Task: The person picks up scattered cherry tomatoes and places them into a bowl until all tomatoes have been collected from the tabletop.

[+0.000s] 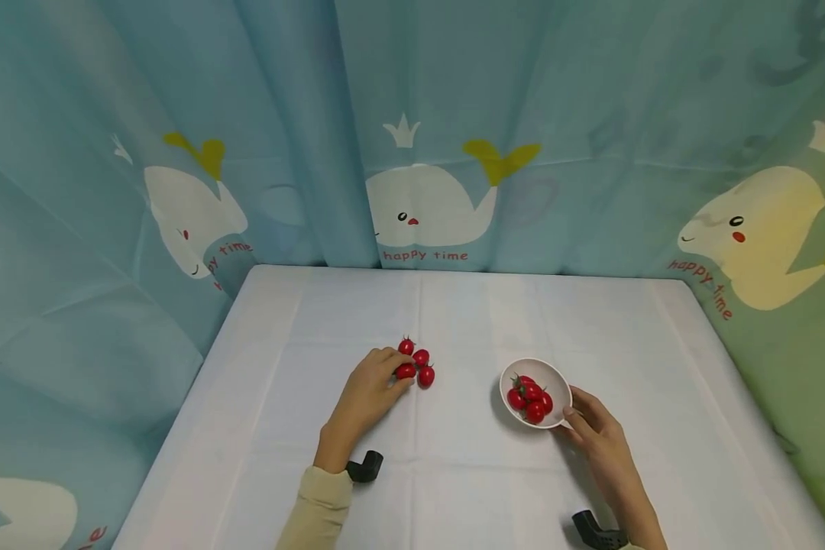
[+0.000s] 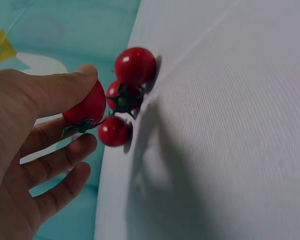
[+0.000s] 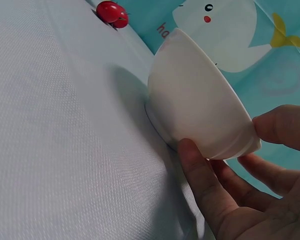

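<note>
White cloth-covered tabletop (image 1: pixel 454 321) with teal whale-print curtains (image 1: pixel 426 137) all around. The left hand (image 1: pixel 367 393) has its grip pinched on one small red cherry tomato (image 2: pixel 87 106) at the edge of a little cluster of three more red cherry tomatoes (image 1: pixel 419 359) mid-table. The right hand (image 1: pixel 594 428) holds the rim of a small white ceramic bowl (image 1: pixel 553 378), thumb and fingers on it, with several red tomatoes inside (image 1: pixel 531 399), off to the right.
</note>
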The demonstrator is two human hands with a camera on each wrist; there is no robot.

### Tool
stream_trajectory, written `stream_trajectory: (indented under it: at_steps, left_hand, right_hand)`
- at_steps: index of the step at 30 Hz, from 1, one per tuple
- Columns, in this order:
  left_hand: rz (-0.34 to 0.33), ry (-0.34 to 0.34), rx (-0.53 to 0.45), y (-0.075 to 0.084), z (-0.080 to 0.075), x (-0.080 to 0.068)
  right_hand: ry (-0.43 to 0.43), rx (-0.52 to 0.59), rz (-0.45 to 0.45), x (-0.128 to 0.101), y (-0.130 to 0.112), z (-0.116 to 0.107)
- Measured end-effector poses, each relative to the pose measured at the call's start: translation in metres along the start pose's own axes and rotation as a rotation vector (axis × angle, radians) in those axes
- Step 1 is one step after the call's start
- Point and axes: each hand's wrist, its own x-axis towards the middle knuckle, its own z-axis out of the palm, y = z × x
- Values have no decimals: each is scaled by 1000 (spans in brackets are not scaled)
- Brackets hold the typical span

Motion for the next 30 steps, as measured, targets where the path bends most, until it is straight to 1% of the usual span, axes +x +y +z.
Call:
stream_trajectory:
  at_steps: [8, 14, 19, 23, 30]
  left_hand:
    - [54, -48, 4, 14, 0, 9]
    - [109, -84, 33, 21, 2, 11]
    - [171, -84, 41, 27, 5, 15]
    - [214, -78, 42, 34, 6, 19]
    - [279, -92, 45, 48, 9, 27]
  right_hand:
    - [3, -17, 33, 2, -3, -1]
    - [-3, -14, 38, 0, -3, 1]
    - [5, -1, 43, -2, -2, 1]
    - [5, 6, 68, -2, -3, 0]
    - [-1, 3, 77, 0, -3, 1]
